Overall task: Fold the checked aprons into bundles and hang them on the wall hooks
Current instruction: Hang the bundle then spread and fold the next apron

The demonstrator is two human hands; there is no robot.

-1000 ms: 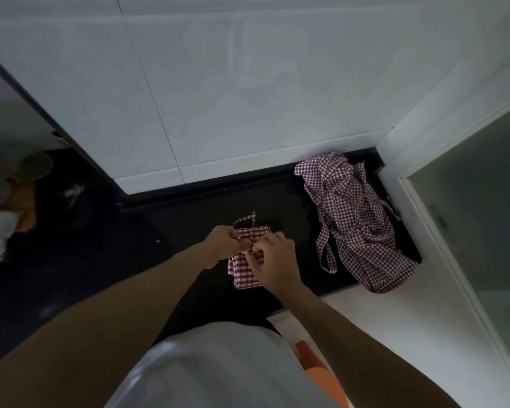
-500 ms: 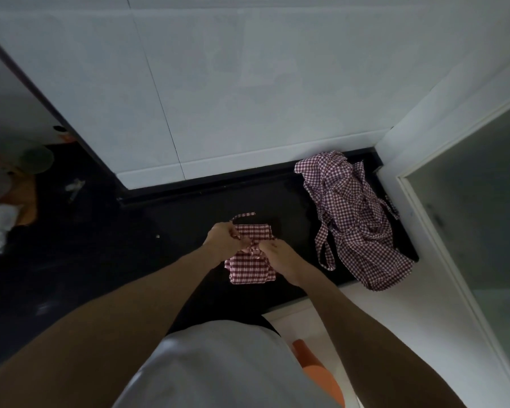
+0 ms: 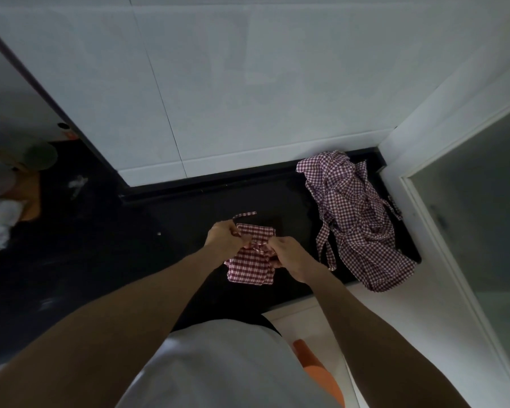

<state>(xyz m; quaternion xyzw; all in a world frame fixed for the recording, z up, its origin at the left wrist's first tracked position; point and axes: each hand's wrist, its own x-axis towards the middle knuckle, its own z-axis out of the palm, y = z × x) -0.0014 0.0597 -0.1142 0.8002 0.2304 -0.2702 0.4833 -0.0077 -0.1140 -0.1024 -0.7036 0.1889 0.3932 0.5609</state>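
Two checked aprons on the black counter (image 3: 189,219): one folded bundle (image 3: 252,265), one loose heap (image 3: 357,219) to its right. Two hands too.

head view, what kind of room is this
Probably a kitchen or utility corner: a black countertop against white wall tiles, with bowls at the far left and checked aprons lying on it.

You are looking down at a black counter (image 3: 189,207) set against a wall of large white tiles (image 3: 248,83). To your right, a white door frame (image 3: 442,219) borders a frosted glass panel (image 3: 489,201). Pale floor (image 3: 374,313) shows below the counter's edge. The light is dim and even.
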